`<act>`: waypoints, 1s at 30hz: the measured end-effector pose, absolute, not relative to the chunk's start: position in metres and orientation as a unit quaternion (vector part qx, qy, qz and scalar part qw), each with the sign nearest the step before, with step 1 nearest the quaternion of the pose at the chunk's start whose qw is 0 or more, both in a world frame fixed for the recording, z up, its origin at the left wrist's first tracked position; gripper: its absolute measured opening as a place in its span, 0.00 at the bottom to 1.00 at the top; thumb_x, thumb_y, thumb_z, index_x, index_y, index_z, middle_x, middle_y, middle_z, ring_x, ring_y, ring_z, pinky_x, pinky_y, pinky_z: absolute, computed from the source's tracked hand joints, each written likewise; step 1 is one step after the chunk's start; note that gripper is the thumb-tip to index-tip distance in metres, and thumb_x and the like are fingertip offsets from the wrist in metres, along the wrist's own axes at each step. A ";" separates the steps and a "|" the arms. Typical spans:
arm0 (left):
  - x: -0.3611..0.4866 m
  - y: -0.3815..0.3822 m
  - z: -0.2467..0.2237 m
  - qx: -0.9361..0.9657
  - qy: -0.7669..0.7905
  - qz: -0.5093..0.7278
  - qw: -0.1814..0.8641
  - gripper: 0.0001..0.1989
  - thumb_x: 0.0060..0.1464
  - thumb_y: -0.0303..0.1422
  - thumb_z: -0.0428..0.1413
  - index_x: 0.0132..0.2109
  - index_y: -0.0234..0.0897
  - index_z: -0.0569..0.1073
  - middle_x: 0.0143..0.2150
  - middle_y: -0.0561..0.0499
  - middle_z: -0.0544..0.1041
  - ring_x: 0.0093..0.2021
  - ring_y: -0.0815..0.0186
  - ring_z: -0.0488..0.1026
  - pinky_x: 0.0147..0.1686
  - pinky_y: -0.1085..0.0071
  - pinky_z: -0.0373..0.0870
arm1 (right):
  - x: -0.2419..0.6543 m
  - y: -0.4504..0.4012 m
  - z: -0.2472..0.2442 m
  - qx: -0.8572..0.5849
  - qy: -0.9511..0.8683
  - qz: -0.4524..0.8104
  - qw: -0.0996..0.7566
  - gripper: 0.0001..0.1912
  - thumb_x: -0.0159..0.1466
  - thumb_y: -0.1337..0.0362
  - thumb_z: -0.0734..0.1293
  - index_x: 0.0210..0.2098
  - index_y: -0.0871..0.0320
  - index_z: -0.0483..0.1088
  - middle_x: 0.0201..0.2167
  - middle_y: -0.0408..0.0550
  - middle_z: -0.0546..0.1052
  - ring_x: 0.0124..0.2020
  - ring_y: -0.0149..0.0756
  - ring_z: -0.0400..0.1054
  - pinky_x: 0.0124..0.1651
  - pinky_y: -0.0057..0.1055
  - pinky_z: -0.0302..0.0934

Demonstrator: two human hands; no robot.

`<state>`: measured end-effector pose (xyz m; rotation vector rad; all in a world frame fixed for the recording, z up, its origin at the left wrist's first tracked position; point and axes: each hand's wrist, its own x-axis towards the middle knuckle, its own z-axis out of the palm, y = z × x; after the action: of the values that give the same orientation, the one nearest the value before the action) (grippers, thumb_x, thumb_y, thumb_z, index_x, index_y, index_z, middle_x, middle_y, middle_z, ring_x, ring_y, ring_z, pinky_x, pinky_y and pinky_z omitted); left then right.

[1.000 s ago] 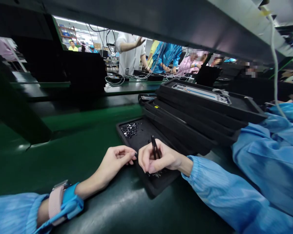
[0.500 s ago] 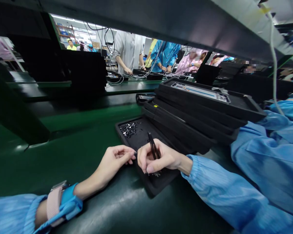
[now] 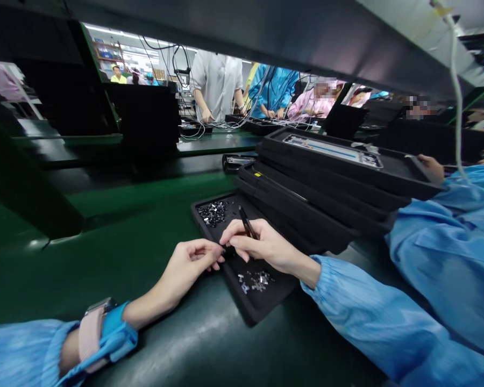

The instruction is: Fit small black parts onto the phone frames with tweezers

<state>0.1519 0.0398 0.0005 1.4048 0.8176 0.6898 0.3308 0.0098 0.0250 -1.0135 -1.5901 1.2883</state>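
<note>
The landmark is a shallow, rectangular black tray (image 3: 262,310) with a raised rim, lying flat on the dark green, glossy surface (image 3: 161,220). Its long axis runs obliquely away from the person, from a near end at lower right to a far end at upper left.

The right hand (image 3: 268,246) is above the middle of the tray, fingers curled around a pair of slim black tweezers (image 3: 247,220). The tweezers' long axis is slanted; the upper end rises out of the grip and leans toward the tray's far end. The lower end is obscured by the fingers, so the tips cannot be assessed.

The left hand (image 3: 197,259) is at the tray's left edge, thumb and fingers pinched on a tiny dark piece (image 3: 223,251), too small to identify or to read for direction. The right fingertips are just beside it; contact cannot be confirmed.

Small black and silvery parts (image 3: 213,213) lie heaped inside the tray's far end. Loose silvery bits (image 3: 260,280) lie scattered inside its near end. A stack of black trays (image 3: 306,207) stands right of the tray.
</note>
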 end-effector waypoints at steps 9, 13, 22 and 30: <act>0.152 0.041 0.000 0.611 0.357 0.305 0.637 0.12 0.48 0.38 0.59 0.33 0.31 0.76 0.27 0.51 0.75 0.27 0.71 0.67 0.29 0.76 0.63 | 0.330 0.011 0.024 -0.416 -0.602 0.525 0.436 0.10 0.56 0.61 0.68 0.34 0.62 0.68 0.26 0.45 0.74 0.19 0.25 0.66 0.25 0.24 0.57; 0.152 0.041 0.001 0.611 0.355 0.304 0.639 0.13 0.49 0.39 0.58 0.35 0.31 0.77 0.28 0.50 0.75 0.27 0.71 0.67 0.29 0.76 0.62 | 0.330 0.012 0.023 -0.429 -0.591 0.518 0.446 0.12 0.57 0.61 0.68 0.38 0.61 0.67 0.26 0.44 0.76 0.18 0.25 0.67 0.28 0.25 0.60; 0.153 0.041 -0.002 0.588 0.371 0.323 0.641 0.12 0.48 0.36 0.59 0.33 0.29 0.76 0.28 0.48 0.77 0.26 0.70 0.69 0.27 0.76 0.63 | 0.327 0.011 0.023 -0.493 -0.591 0.467 0.436 0.11 0.52 0.60 0.71 0.30 0.64 0.73 0.20 0.41 0.71 0.19 0.23 0.60 0.23 0.23 0.53; 0.151 0.041 -0.001 0.571 0.357 0.331 0.662 0.09 0.49 0.34 0.59 0.31 0.29 0.77 0.25 0.50 0.76 0.26 0.72 0.67 0.27 0.78 0.61 | 0.321 0.011 0.015 -0.515 -0.627 0.416 0.410 0.08 0.52 0.63 0.70 0.28 0.63 0.74 0.22 0.43 0.72 0.21 0.24 0.57 0.24 0.24 0.51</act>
<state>0.1512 0.0411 -0.0013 1.2902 0.8070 0.7480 0.3213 0.0107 0.0155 -1.2959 -1.5784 1.0484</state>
